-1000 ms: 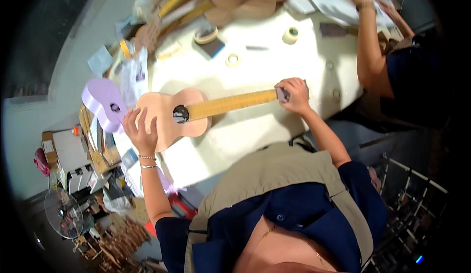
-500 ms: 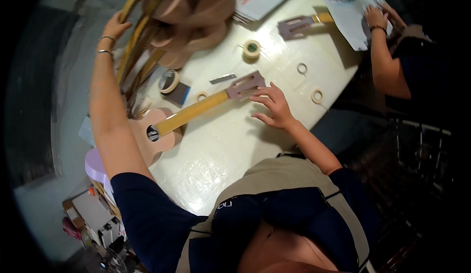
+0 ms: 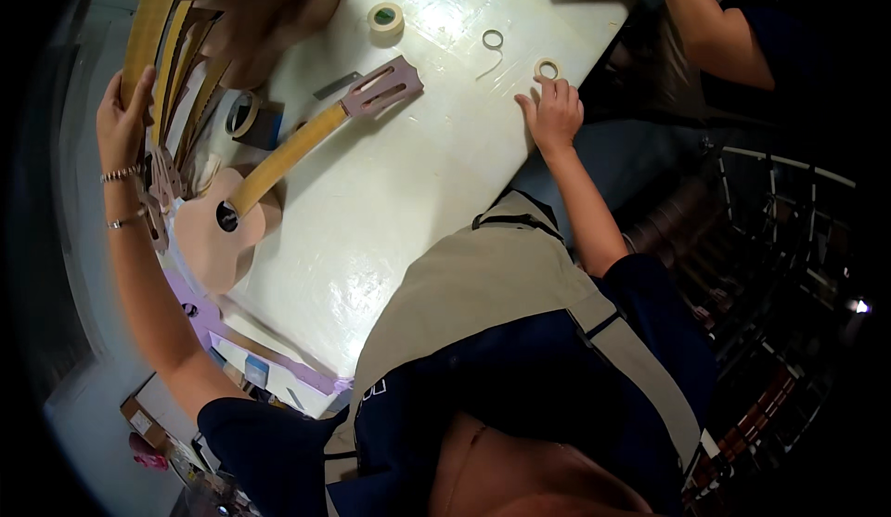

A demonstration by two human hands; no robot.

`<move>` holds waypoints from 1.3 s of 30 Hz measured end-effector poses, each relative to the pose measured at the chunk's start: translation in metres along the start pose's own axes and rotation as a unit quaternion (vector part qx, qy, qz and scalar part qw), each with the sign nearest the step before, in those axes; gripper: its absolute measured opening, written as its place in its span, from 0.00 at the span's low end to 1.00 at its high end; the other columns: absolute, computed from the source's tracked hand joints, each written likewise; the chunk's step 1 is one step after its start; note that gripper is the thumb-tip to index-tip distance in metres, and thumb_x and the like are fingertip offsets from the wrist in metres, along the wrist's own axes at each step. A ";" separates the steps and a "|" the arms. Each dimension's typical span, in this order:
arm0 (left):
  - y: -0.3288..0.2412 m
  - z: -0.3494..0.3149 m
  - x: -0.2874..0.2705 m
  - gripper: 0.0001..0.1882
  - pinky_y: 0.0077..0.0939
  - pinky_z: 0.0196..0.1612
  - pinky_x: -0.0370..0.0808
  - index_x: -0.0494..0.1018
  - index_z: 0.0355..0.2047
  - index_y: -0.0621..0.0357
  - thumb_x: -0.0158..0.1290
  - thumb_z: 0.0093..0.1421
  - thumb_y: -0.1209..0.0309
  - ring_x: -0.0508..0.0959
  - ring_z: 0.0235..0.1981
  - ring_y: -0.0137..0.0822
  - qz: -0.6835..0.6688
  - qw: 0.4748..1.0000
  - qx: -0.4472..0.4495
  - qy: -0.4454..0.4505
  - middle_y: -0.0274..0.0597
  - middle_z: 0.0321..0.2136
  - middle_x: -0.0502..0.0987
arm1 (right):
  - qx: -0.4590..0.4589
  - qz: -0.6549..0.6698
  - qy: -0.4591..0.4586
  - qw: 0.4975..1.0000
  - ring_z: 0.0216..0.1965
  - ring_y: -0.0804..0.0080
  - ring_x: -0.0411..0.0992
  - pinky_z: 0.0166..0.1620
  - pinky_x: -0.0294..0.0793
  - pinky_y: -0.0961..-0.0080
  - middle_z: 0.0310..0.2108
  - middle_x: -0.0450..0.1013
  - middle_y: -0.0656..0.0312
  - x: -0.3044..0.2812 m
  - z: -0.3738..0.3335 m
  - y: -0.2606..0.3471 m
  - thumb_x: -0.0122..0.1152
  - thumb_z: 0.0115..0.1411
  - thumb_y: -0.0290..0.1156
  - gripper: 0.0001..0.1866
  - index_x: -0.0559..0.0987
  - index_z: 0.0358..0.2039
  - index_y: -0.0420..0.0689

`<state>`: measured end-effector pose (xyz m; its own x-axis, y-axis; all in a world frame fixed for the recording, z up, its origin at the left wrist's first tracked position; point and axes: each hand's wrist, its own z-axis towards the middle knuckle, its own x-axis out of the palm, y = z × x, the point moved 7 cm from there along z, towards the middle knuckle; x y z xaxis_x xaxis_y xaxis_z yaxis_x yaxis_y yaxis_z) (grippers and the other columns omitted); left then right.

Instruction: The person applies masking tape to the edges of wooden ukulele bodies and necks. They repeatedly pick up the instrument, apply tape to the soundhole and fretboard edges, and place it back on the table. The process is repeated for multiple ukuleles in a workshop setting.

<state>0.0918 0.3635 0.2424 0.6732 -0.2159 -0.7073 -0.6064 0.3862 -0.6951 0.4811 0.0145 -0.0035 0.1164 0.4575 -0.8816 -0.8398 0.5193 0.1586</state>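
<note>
White tabletop gives you room betw. the pale uke, flat at L w/ neck angled up-R, and the R edge. Yr L arm's stretched fwd, L hand clamped round a yellow-taped neck by the stacked bodies. Yr R hand's palm-down near that edge, thumb apart, fingertips at the small tape roll; can't tell if touching.

I can read no words or numbers. Taking the beige ukulele as landmark: just beyond its headstock, a tape roll shows a green patch, nothing legible; nearer me and left, a carton's pale label is too small; nearer and right, the white marking on my navy top defeats me.
</note>
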 end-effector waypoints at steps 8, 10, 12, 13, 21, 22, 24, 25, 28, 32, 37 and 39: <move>-0.008 -0.267 0.063 0.18 0.25 0.28 0.70 0.74 0.38 0.57 0.63 0.49 0.64 0.76 0.23 0.34 0.224 0.969 0.068 -0.073 0.40 0.23 0.76 | 0.065 0.048 0.035 0.996 0.29 0.63 0.69 0.32 0.67 0.67 0.25 0.71 0.65 0.018 0.007 -0.038 0.67 0.46 0.44 0.15 0.80 0.31 0.50; -0.012 -0.307 0.095 0.17 0.29 0.27 0.70 0.75 0.36 0.54 0.64 0.45 0.65 0.75 0.23 0.41 0.239 0.966 0.084 -0.050 0.40 0.23 0.76 | 0.155 0.224 0.076 0.959 0.23 0.69 0.67 0.27 0.65 0.70 0.20 0.68 0.67 0.009 0.000 -0.050 0.63 0.53 0.42 0.12 0.80 0.33 0.47; -0.007 -0.334 0.122 0.17 0.28 0.26 0.68 0.75 0.35 0.53 0.64 0.43 0.65 0.75 0.22 0.38 0.226 0.967 0.108 -0.038 0.37 0.23 0.76 | 0.310 0.552 0.138 0.761 0.20 0.83 0.58 0.23 0.57 0.82 0.19 0.62 0.75 0.030 -0.033 -0.061 0.55 0.62 0.41 0.15 0.78 0.38 0.42; 0.001 -0.347 0.132 0.16 0.27 0.26 0.68 0.75 0.33 0.53 0.63 0.43 0.66 0.74 0.23 0.37 0.238 0.963 0.119 -0.050 0.36 0.22 0.76 | 0.304 0.723 0.180 0.593 0.21 0.83 0.58 0.24 0.57 0.82 0.20 0.62 0.75 0.034 -0.052 -0.056 0.55 0.62 0.41 0.15 0.76 0.41 0.44; 0.019 -0.339 0.175 0.13 0.26 0.26 0.66 0.75 0.33 0.48 0.61 0.45 0.63 0.72 0.22 0.33 0.253 0.949 0.153 -0.106 0.31 0.22 0.73 | 0.052 0.602 0.334 0.724 0.43 0.71 0.66 0.49 0.63 0.73 0.42 0.70 0.62 -0.070 -0.098 0.054 0.63 0.54 0.35 0.13 0.81 0.41 0.50; 0.024 -0.337 0.181 0.13 0.26 0.26 0.66 0.75 0.33 0.48 0.61 0.45 0.63 0.71 0.21 0.33 0.244 0.953 0.141 -0.107 0.30 0.22 0.73 | -0.094 0.524 0.267 0.803 0.47 0.67 0.64 0.54 0.61 0.70 0.47 0.68 0.58 -0.095 -0.094 0.079 0.64 0.52 0.33 0.12 0.83 0.39 0.51; 0.032 -0.333 0.189 0.13 0.26 0.26 0.65 0.75 0.32 0.47 0.61 0.45 0.62 0.71 0.21 0.33 0.232 0.958 0.124 -0.114 0.29 0.21 0.72 | -0.106 0.566 0.302 0.760 0.55 0.61 0.61 0.56 0.59 0.65 0.55 0.62 0.55 -0.115 -0.097 0.115 0.64 0.50 0.30 0.10 0.83 0.36 0.48; 0.035 -0.332 0.192 0.13 0.25 0.25 0.65 0.75 0.32 0.47 0.61 0.45 0.62 0.71 0.21 0.33 0.227 0.959 0.117 -0.119 0.29 0.20 0.71 | -0.090 0.621 0.319 0.710 0.54 0.62 0.62 0.56 0.61 0.66 0.53 0.63 0.56 -0.117 -0.097 0.128 0.63 0.52 0.29 0.12 0.81 0.38 0.44; 0.038 -0.336 0.197 0.13 0.27 0.29 0.66 0.75 0.32 0.47 0.61 0.45 0.63 0.71 0.23 0.33 0.229 0.962 0.087 -0.117 0.29 0.21 0.71 | 0.037 0.754 0.350 0.554 0.52 0.63 0.67 0.52 0.68 0.69 0.48 0.66 0.57 -0.122 -0.097 0.167 0.60 0.56 0.25 0.16 0.74 0.45 0.36; 0.025 -0.339 0.190 0.11 0.28 0.35 0.66 0.75 0.31 0.49 0.61 0.46 0.63 0.72 0.28 0.35 0.233 0.950 0.100 -0.181 0.31 0.23 0.73 | 0.082 0.747 0.383 0.537 0.51 0.63 0.70 0.48 0.73 0.74 0.44 0.66 0.58 -0.123 -0.097 0.196 0.58 0.55 0.18 0.24 0.64 0.52 0.35; 0.009 -0.348 0.181 0.07 0.26 0.41 0.69 0.76 0.29 0.55 0.59 0.53 0.67 0.73 0.32 0.34 -0.071 0.970 0.008 -0.231 0.34 0.31 0.73 | 0.088 0.750 0.320 0.572 0.48 0.63 0.72 0.43 0.75 0.77 0.44 0.65 0.58 -0.132 -0.094 0.206 0.59 0.52 0.13 0.25 0.63 0.49 0.37; 0.010 -0.353 0.189 0.07 0.24 0.41 0.69 0.76 0.30 0.59 0.58 0.54 0.69 0.73 0.33 0.31 -0.308 0.923 -0.099 -0.206 0.35 0.33 0.72 | 0.086 0.759 0.290 0.576 0.47 0.63 0.73 0.42 0.75 0.77 0.46 0.62 0.57 -0.137 -0.094 0.207 0.58 0.52 0.13 0.24 0.62 0.49 0.38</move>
<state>0.0637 0.0104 0.0562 0.9954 0.0359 -0.0886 -0.0924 0.1238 -0.9880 0.2414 -0.0089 0.1081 -0.9219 0.1865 0.3395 0.3310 -0.0759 0.9406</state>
